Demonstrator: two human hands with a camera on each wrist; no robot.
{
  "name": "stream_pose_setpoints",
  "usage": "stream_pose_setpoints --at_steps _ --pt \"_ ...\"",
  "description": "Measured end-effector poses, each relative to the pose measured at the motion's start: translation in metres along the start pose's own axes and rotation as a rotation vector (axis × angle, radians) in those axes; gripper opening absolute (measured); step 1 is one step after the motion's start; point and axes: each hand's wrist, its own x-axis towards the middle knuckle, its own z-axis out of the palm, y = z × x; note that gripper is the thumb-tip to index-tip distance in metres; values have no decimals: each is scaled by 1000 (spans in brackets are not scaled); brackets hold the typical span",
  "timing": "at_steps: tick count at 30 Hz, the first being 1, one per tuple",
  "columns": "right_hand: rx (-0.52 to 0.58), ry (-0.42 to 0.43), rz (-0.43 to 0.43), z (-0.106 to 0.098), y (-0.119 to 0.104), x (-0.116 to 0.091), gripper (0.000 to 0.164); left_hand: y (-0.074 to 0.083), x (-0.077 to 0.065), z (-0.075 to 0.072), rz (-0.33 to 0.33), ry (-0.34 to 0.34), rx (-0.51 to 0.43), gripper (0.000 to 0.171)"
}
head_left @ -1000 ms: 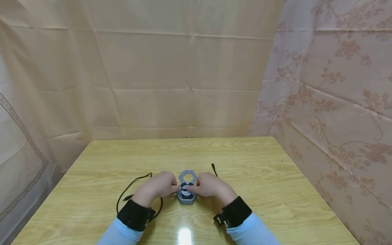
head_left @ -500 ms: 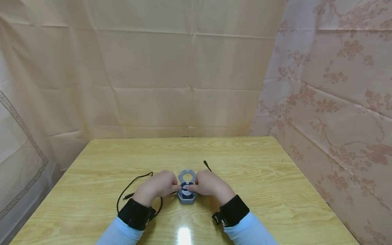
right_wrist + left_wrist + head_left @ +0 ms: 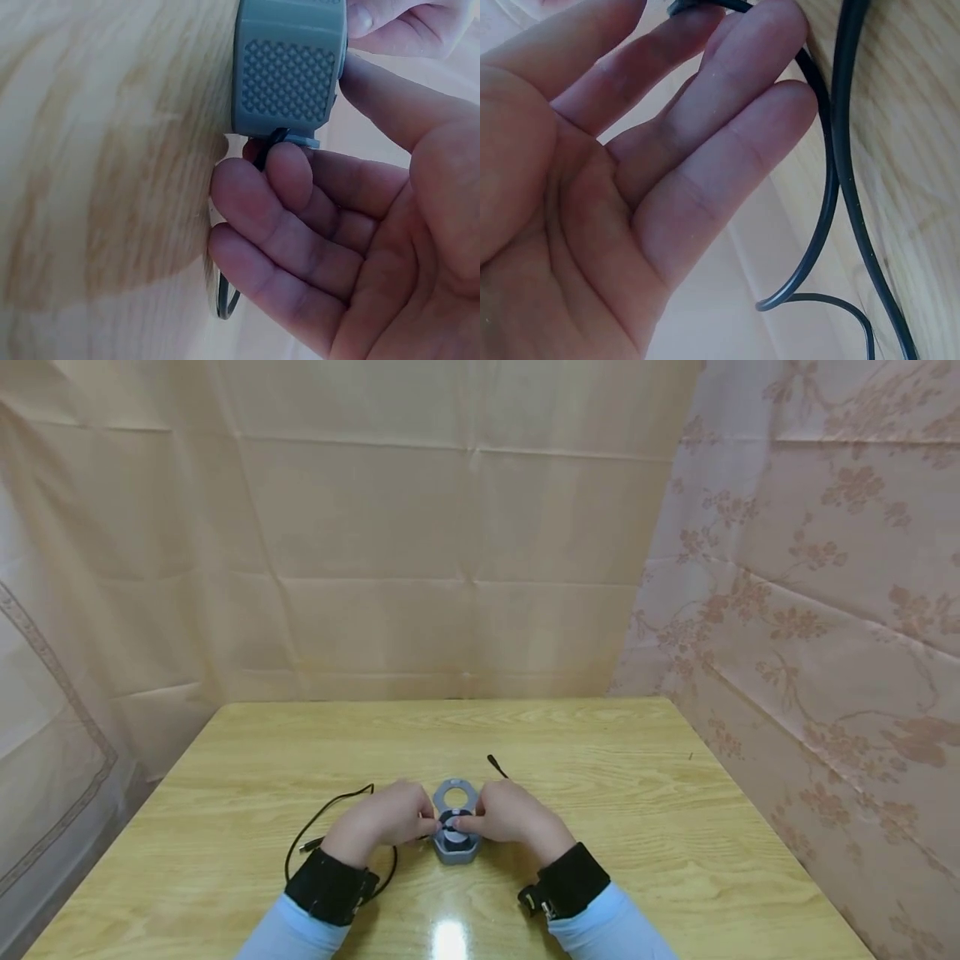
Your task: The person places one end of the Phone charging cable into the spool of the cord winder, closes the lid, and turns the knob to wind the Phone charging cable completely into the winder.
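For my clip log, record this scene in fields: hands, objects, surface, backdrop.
Left hand: thumb at the gray device; exact grip unclear
Right hand: thumb on the gray device's top, other fingers curled beside it
Gray ring: at the gray device's far side, open in the middle
Black cable: loops on the left hand's side
Cable end: juts beyond the right hand
Surface: wood-grain table
Backdrop: beige cloth, floral cloth at right

My sleeves are light blue, under black wristbands. The device in front of me is blue-grey, its side panel studded with rows of tiny bumps; the cable is black. My table shows yellowish wood grain. Behind it hangs plain beige cloth; to my right, pale pink fabric carries brownish-pink blossoms and branches.
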Motion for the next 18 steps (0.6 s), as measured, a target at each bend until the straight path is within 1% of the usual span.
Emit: stream_pose_setpoints --at_steps 4,10,13,18 --pt "-6 7 9 1 0 0 56 -1 0 0 13 -3 1 30" --pt "-91 14 -16 1 -6 2 56 2 -1 -1 13 1 -23 29" --pt "-128 14 -4 1 -8 2 54 2 0 -1 8 1 -20 30" --pt "-159 18 14 2 -10 1 55 2 -1 0 9 10 -12 32"
